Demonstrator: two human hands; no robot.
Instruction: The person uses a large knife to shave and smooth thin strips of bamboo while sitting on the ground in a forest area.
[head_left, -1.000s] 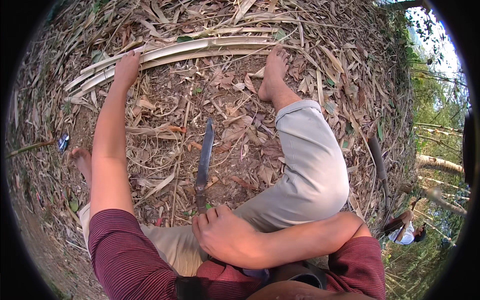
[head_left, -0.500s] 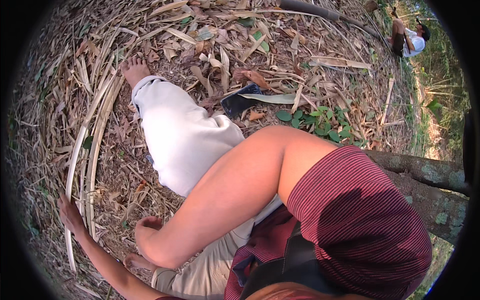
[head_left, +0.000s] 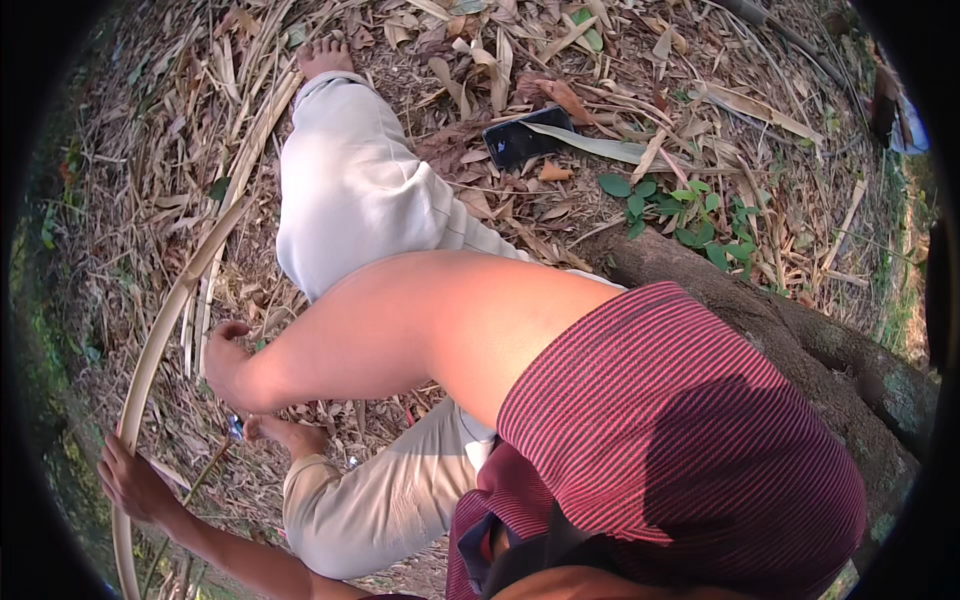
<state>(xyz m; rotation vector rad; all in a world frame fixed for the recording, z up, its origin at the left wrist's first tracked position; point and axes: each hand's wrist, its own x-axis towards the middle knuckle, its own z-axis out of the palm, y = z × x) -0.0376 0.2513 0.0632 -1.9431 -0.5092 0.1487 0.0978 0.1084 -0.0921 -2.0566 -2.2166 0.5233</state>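
Note:
A long, pale bamboo-like strip [head_left: 160,345] curves along the left side, its far end close to other strips on the ground. My left hand [head_left: 138,482] grips it low down, at the lower left. My right arm crosses in front of my body. At its end, my right hand [head_left: 226,362] is curled closed, to the right of the strip and apart from it. Its fingers are mostly turned from view, so what they hold, if anything, is hidden. A small blue, shiny object [head_left: 235,428] lies by my bare foot [head_left: 290,435], below the right hand.
A dark phone [head_left: 525,138] lies on dry leaves, partly under a long leaf [head_left: 600,148]. Thick tree trunks [head_left: 740,300] run along the right, beside a green plant [head_left: 705,225]. My other foot [head_left: 325,56] rests far forward. Another person [head_left: 905,125] is partly visible at the far right.
The view has shifted. My left hand now sits lower on the picture, with the strip angled differently and its far end showing. My right hand has moved up and left, nearer the strip.

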